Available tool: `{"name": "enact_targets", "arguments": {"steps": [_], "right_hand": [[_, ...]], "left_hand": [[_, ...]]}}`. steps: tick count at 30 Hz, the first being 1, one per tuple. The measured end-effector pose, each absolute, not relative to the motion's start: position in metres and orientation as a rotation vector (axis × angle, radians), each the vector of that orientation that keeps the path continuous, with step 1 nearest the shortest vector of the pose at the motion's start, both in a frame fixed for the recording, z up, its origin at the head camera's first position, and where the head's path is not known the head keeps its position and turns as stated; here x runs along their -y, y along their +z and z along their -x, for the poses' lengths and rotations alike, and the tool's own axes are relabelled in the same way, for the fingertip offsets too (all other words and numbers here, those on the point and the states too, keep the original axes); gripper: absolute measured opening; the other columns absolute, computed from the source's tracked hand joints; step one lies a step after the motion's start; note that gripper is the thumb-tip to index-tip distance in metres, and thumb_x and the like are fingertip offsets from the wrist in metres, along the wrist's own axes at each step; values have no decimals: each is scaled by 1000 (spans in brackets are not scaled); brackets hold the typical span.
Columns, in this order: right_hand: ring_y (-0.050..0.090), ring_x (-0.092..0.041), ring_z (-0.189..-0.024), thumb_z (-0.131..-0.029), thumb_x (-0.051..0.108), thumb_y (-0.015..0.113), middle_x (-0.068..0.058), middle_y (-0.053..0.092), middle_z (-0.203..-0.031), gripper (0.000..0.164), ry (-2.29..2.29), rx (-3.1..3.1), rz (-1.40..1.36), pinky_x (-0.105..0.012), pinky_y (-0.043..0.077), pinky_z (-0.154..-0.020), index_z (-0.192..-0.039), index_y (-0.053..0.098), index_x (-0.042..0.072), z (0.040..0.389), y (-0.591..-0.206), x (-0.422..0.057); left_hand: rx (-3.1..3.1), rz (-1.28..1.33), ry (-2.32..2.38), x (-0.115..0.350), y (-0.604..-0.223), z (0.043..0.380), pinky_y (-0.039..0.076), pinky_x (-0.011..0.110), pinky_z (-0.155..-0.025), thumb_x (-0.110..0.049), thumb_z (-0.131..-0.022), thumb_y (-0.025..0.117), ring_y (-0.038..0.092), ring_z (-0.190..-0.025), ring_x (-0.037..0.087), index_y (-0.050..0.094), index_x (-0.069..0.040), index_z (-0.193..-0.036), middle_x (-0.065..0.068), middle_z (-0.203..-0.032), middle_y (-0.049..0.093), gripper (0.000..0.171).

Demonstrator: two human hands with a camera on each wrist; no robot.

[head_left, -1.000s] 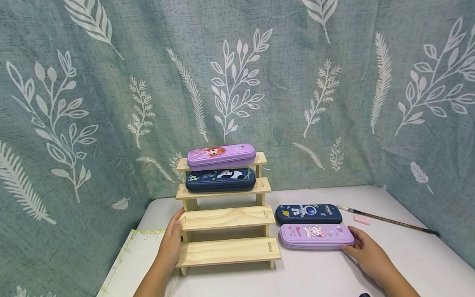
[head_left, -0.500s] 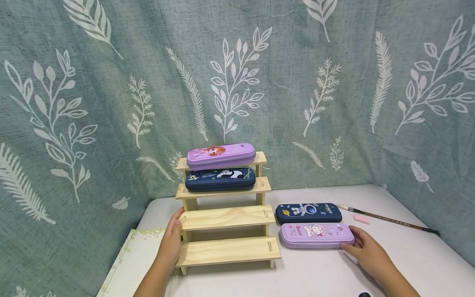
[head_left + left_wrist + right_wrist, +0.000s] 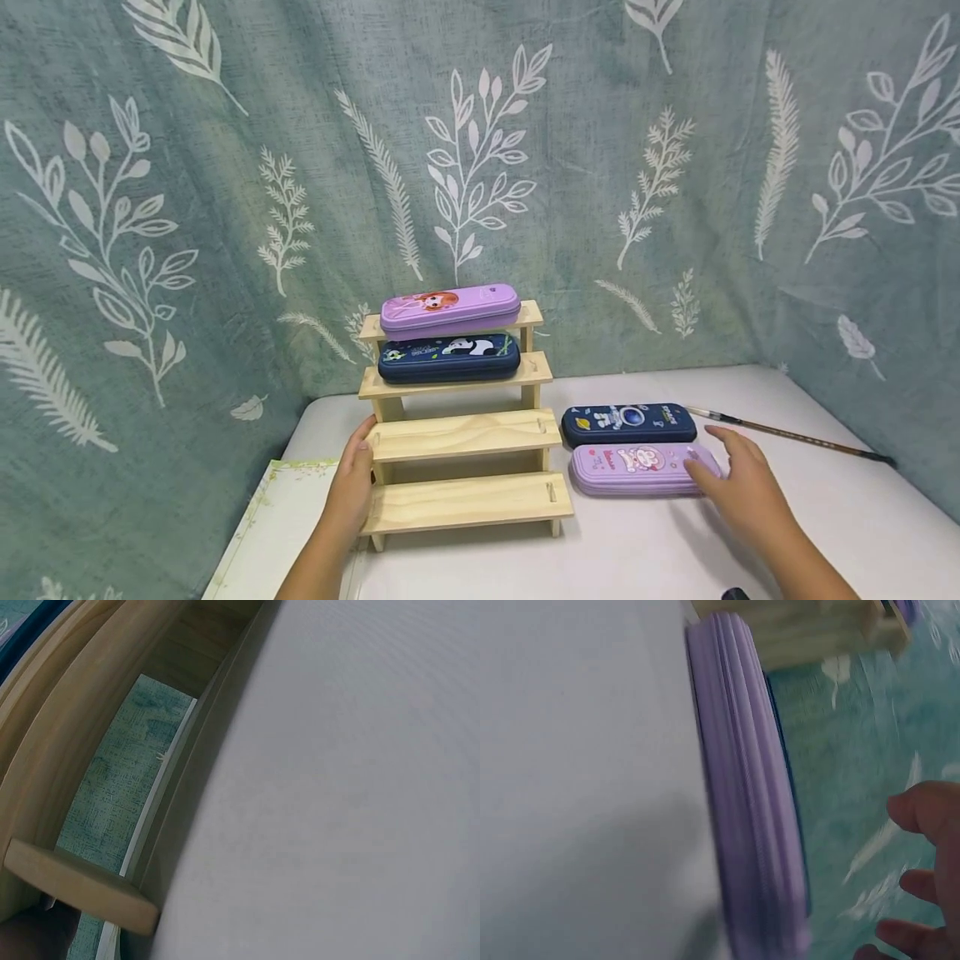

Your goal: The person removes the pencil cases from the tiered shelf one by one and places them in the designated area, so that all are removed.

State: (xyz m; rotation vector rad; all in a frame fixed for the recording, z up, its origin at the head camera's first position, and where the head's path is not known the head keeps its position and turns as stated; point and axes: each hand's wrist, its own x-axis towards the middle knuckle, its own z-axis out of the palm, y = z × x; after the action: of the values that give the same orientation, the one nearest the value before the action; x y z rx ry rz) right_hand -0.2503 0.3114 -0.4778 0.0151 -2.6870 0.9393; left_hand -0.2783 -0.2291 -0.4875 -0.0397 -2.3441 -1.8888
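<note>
On the left, a four-step wooden display rack (image 3: 468, 502) is held at its left side by my left hand (image 3: 348, 483), thumb on the near side; its other fingers are mostly hidden. The top step bears a purple pencil case (image 3: 480, 304) with a girl on it, and the step below a navy panda pencil case (image 3: 427, 363). Right of the rack lies a lilac pencil case (image 3: 611, 471) with a cartoon figure, in front of a navy astronaut pencil case (image 3: 592, 429). Over the lilac case's right end my right hand (image 3: 750, 492) hovers, fingers apart; the right wrist view shows it clear of the case.
A paintbrush (image 3: 802, 436) lies at the right on the white table (image 3: 637, 550). A pale sheet with a floral border (image 3: 277, 508) is at the left. A dark object (image 3: 735, 594) shows at the bottom edge. Patterned green cloth (image 3: 570, 208) encloses the back and sides.
My right hand has let go of the lilac pencil case and lifted, fingers spreading; it now hides the pink eraser. The left hand keeps its hold on the rack. The head view has tilted slightly.
</note>
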Motion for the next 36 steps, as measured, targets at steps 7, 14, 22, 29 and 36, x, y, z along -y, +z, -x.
{"name": "enact_targets", "arguments": {"steps": [7,14,22,29,36], "right_hand": [[34,-58,-145,-95,30,79,-31,34,-160,75,763,2745,-333,-79,33,-110,-154,43,0,251,-434,-272],[38,-50,-147,-96,40,78,-25,38,-162,79,650,2795,-512,-72,38,-113,-156,42,4,257,-398,-236],[42,-42,-148,-95,45,78,-17,43,-161,83,689,2810,-574,-64,43,-114,-159,40,8,269,-371,-197],[40,-44,-150,-96,46,76,-20,42,-162,82,744,2868,-575,-65,39,-117,-159,40,7,292,-359,-172],[39,-41,-151,-95,48,77,-17,41,-163,85,782,2862,-611,-63,39,-118,-161,39,11,313,-356,-152]], "left_hand": [[2344,24,-1894,229,-490,279,12,65,-128,-39,-116,20,12,-162,38,25,-31,-167,8,-175,18,51],[2366,39,-1889,228,-487,278,11,66,-128,-41,-116,19,10,-162,37,23,-31,-167,7,-176,17,52],[2369,90,-1869,228,-489,281,13,65,-128,-43,-116,19,9,-163,36,22,-30,-167,6,-175,16,53],[2376,67,-1855,229,-488,282,12,65,-129,-42,-116,19,9,-163,36,23,-31,-167,6,-175,17,53],[2382,51,-1868,227,-487,279,12,65,-128,-42,-116,18,9,-162,38,22,-28,-167,7,-176,16,54]]}}
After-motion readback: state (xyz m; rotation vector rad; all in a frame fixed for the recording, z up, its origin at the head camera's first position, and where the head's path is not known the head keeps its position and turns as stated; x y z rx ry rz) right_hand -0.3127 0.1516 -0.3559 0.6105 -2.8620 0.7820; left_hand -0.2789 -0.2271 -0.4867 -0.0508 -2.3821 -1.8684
